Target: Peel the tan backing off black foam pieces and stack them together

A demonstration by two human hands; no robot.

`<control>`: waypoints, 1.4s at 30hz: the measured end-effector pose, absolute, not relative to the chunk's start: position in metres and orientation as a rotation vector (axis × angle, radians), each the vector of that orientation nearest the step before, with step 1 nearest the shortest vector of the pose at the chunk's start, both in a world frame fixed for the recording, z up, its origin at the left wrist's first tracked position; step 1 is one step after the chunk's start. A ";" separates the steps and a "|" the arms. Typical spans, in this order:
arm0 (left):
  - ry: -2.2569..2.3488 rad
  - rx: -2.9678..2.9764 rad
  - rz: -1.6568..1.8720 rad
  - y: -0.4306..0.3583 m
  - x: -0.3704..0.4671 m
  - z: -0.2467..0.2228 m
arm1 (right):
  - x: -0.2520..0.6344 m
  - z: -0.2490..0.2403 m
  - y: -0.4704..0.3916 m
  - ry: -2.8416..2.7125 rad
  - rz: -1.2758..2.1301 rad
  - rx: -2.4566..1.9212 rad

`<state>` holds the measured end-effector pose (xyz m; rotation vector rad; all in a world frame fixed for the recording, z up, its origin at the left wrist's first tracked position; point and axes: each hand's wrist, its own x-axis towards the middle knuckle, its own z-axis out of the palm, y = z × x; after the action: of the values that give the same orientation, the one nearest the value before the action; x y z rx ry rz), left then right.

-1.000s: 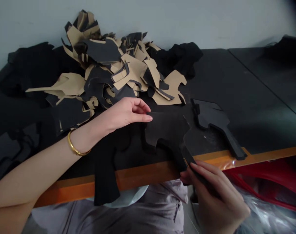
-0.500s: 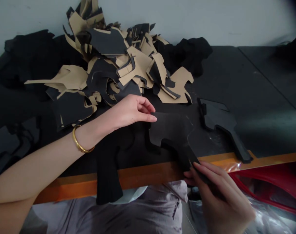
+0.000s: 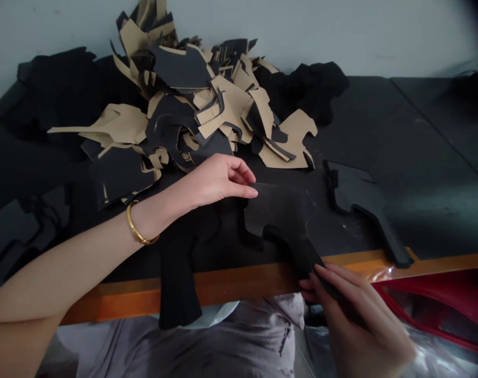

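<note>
My left hand (image 3: 233, 178) pinches the upper left corner of a flat black cut-out piece (image 3: 280, 210), wide at one end with a narrow handle-like tail. Lower right, my right hand (image 3: 357, 310) has its fingers closed around the tail of that same piece, past the table's front edge. The piece lies over or just above the black table; I cannot tell whether it touches. A similar dark cut-out (image 3: 357, 194) rests to its right, its tail pointing toward me. Below my left forearm, a black fabric-like strip (image 3: 179, 283) hangs over the edge.
Behind my hands is a heap of tan-backed black sheet pieces (image 3: 227, 100), with dark material (image 3: 305, 86) beside it. More dark pieces (image 3: 26, 231) lie at the left. Orange-brown tape (image 3: 247, 281) runs along the table's front edge. A red item (image 3: 439, 310) is below at right.
The whole view has shifted slightly, so everything appears a little farther right. Both hands keep the same hold on the black cut-out piece.
</note>
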<state>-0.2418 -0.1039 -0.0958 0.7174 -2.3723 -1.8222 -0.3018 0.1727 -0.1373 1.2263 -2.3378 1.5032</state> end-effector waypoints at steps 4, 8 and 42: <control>-2.369 0.734 -1.827 -0.103 -0.241 -0.094 | -0.302 -0.139 0.174 -2.341 1.523 1.226; -2.380 0.775 -1.822 -0.102 -0.242 -0.093 | -0.302 -0.139 0.174 -2.350 1.531 1.209; -2.494 0.794 -1.736 -0.102 -0.247 -0.100 | -0.307 -0.134 0.174 -2.488 1.562 1.248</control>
<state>-0.2474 -0.1023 -0.1000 0.7944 -2.4940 -1.7356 -0.3071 0.1740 -0.1345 1.2483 -2.4881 1.5622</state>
